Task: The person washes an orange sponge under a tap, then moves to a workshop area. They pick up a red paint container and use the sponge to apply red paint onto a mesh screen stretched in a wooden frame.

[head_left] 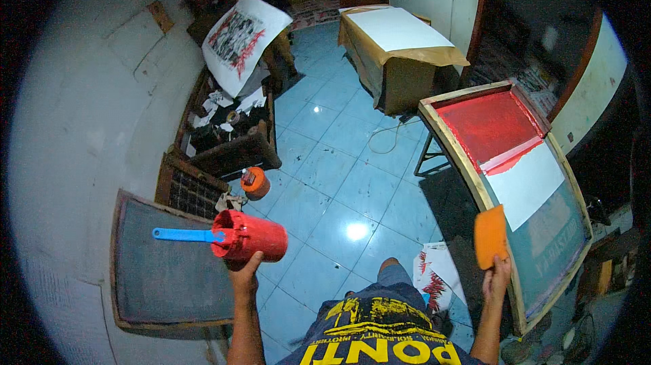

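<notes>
Head view, red tub [266, 237] — left fingers [255, 260] clamped underneath, orange scraper [489, 235] — right fingers [500, 266] clamped below

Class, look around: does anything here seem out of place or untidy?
Yes: red-marked sheets lie overlapping at uneven angles on the tiled floor, left of the right hand; they look stray and easily trodden on.
</notes>
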{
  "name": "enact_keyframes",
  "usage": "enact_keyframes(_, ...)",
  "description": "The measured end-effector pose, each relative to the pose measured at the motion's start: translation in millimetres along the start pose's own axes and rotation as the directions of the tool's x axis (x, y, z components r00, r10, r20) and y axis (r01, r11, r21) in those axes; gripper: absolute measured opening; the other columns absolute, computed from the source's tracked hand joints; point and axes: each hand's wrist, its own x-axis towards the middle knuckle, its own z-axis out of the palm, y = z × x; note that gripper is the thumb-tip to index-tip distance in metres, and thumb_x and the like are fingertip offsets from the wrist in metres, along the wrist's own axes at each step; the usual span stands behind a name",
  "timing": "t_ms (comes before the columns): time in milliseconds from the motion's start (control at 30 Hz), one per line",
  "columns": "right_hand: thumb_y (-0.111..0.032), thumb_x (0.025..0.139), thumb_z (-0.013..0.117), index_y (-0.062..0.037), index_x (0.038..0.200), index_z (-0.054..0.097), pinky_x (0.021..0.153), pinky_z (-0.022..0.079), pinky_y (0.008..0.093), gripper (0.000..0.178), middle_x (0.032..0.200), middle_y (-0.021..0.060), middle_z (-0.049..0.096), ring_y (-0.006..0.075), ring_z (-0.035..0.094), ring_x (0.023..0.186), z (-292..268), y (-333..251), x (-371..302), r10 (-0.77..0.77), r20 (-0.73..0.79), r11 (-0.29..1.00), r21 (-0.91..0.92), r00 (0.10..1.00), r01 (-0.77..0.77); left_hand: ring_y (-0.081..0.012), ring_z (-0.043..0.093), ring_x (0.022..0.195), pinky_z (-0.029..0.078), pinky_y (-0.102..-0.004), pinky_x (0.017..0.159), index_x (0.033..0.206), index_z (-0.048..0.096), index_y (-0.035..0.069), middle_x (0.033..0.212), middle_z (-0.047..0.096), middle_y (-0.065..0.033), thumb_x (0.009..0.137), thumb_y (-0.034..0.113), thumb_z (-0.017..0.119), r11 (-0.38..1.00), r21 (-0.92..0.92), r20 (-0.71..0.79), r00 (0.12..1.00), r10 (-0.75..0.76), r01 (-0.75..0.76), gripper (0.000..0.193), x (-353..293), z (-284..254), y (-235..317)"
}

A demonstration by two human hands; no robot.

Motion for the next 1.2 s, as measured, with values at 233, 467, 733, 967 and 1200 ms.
enact_keyframes(233, -0.023, 0.095, 0.053, -0.0054, 0.126, 0.049, 0.099, 0.039, 0.0356, 0.036, 0.126, 0.0059, 0.056, 0.0189, 0.053, 0.115, -44, 36, 78, 0.274, -0.307, 0.858, 0.507, 0.912, -0.087, -0.0253, 0.048, 0.118, 0.040, -0.0403, 0.102, 0.136, 0.034, 0.005, 0.131, 0.047, -0.0127, 0.064, -0.004, 0.079, 0.991, -0.070, 0.116, 0.986, 0.121, -0.113, 0.086, 82, 122, -54)
enact_keyframes(467, -0.015, 0.091, 0.056, -0.0085, 0.128, 0.050, 0.100, 0.039, 0.0435, 0.038, 0.128, 0.0093, 0.054, 0.0264, 0.052, 0.116, -29, 35, 180, 0.122, -0.402, 0.968, 0.249, 0.907, -0.020, -0.0265, 0.048, 0.117, 0.040, -0.0410, 0.101, 0.137, 0.033, 0.004, 0.130, 0.047, -0.0137, 0.067, -0.004, 0.076, 0.991, 0.136, 0.082, 0.996, -0.019, 0.008, 0.083, 155, 229, -75)
enact_keyframes(733, -0.008, 0.088, 0.059, -0.0027, 0.124, 0.051, 0.090, 0.046, 0.0337, 0.037, 0.114, 0.0104, 0.060, 0.0216, 0.056, 0.108, -93, 58, 254, -0.068, -0.399, 0.930, -0.358, 0.914, -0.087, -0.0264, 0.048, 0.116, 0.040, -0.0399, 0.100, 0.136, 0.033, 0.004, 0.131, 0.045, -0.0147, 0.072, 0.000, 0.074, 0.972, 0.235, 0.193, 0.979, -0.067, 0.020, 0.076, 211, 331, -97)
enact_keyframes(967, -0.014, 0.088, 0.057, -0.0028, 0.121, 0.051, 0.085, 0.047, 0.0365, 0.035, 0.104, 0.0101, 0.063, 0.0256, 0.061, 0.094, -2, 35, 291, -0.083, -0.265, 0.868, -0.493, 0.961, -0.061, -0.0271, 0.053, 0.107, 0.045, -0.0403, 0.093, 0.132, 0.031, 0.000, 0.127, 0.046, -0.0165, 0.077, 0.011, 0.075, 0.905, 0.424, 0.347, 0.928, -0.134, -0.028, 0.071, 268, 409, -86)
enact_keyframes(1200, -0.018, 0.088, 0.057, -0.0053, 0.118, 0.053, 0.082, 0.049, 0.0384, 0.033, 0.099, 0.0126, 0.064, 0.0293, 0.062, 0.092, 24, 82, 328, -0.148, -0.390, 0.642, -0.737, 0.909, -0.211, -0.0283, 0.050, 0.113, 0.043, -0.0420, 0.098, 0.137, 0.026, 0.002, 0.133, 0.042, -0.0180, 0.077, 0.004, 0.073, 0.865, 0.498, 0.380, 0.912, -0.155, -0.061, 0.076, 327, 474, -95)
